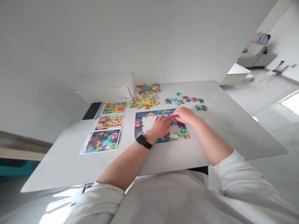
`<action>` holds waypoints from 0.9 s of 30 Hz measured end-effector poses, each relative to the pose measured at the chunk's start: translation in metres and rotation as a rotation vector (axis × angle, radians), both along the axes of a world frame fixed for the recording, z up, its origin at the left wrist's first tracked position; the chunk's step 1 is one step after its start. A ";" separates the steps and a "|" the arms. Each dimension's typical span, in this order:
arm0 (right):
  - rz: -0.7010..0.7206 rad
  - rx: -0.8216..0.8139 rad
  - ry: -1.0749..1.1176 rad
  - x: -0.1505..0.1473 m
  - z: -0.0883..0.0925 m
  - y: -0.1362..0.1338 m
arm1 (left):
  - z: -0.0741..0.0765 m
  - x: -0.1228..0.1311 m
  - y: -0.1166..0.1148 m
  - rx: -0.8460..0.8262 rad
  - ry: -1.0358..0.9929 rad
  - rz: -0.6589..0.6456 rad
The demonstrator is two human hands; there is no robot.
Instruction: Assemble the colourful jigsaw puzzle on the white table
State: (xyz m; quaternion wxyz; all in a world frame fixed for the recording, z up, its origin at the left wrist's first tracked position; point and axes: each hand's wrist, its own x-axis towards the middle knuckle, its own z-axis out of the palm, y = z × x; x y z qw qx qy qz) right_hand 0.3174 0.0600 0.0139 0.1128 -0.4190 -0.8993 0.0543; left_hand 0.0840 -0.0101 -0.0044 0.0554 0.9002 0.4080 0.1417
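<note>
A jigsaw puzzle [138, 123] lies on the table, its border joined and a bare area inside at the left. My left hand [160, 127], with a black watch on the wrist, rests flat across the puzzle, fingers stretched toward its upper right part. Close to those fingertips, my right hand [184, 115] is closed in a pinch on a purple puzzle piece [172, 115] at the puzzle's upper right. The fingers partly hide that piece and the spot beneath it. Loose puzzle pieces [174, 101] in teal and brown lie beyond my right hand.
Yellow and multicoloured pieces [144, 102] are heaped beyond the puzzle. A printed sheet [102, 141] with 3 pictures lies at the left, beside a dark-screened phone [92, 111]. A white box [105, 90] stands behind them against the wall. The white table [187, 158] has rounded corners.
</note>
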 end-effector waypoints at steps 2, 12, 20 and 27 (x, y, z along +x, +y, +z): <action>-0.003 0.007 0.008 -0.001 -0.001 0.000 | 0.000 0.000 0.000 -0.002 0.008 0.001; -0.072 -0.089 0.002 0.000 0.005 -0.003 | 0.001 -0.003 0.001 -0.007 0.017 -0.016; -0.087 -0.200 -0.081 -0.005 0.023 -0.013 | 0.009 -0.006 0.003 -0.072 0.083 0.002; -0.132 -0.267 -0.089 -0.007 0.035 -0.018 | 0.008 -0.007 0.004 -0.103 0.106 0.029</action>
